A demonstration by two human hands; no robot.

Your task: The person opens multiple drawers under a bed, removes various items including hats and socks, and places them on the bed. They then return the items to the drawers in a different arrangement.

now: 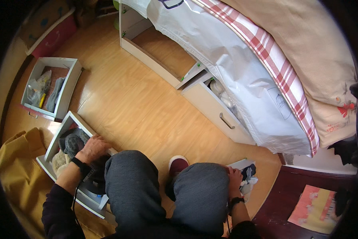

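Note:
My left hand lies over the rim of a white drawer beside my left knee, its fingers curled on the edge. Dark grey knitted items and a cream fluffy item fill that drawer. Below it the corner of another white frame or drawer shows. My right hand is by the outside of my right knee, at the near edge of a small drawer holding black and white cloth items. The knee partly hides this hand, so its grip is unclear.
Another white drawer with plastic bags and a grey cloth sits on the wooden floor. Ahead, an open cabinet frame adjoins a handled drawer front under a bed's plastic cover. Mustard cloth lies left; a dark red surface is right.

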